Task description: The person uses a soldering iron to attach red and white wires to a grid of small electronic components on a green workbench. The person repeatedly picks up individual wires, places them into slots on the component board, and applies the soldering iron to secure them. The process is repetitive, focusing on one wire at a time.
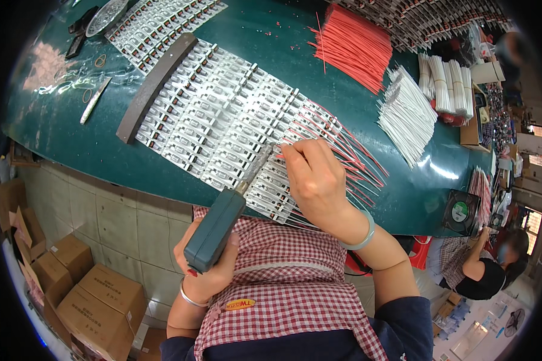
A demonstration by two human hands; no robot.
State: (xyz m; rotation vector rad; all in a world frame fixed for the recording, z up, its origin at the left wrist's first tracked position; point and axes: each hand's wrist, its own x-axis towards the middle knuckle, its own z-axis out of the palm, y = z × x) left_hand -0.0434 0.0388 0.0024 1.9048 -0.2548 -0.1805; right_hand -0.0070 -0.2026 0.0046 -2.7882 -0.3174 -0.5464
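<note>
The left hand [209,260] is wrapped around a green tool [214,231], its metal tip close to the rows of small parts [223,114] on the green table [412,201]. The right hand [315,179] has thumb and fingers pinched together over those rows — on what, I cannot tell. If the tip is hot, a slip could burn those fingertips; a brush of the right wrist could drag the loose wires [350,157] askew.

L hand [223,269] w/ grn tool [215,231]
</note>
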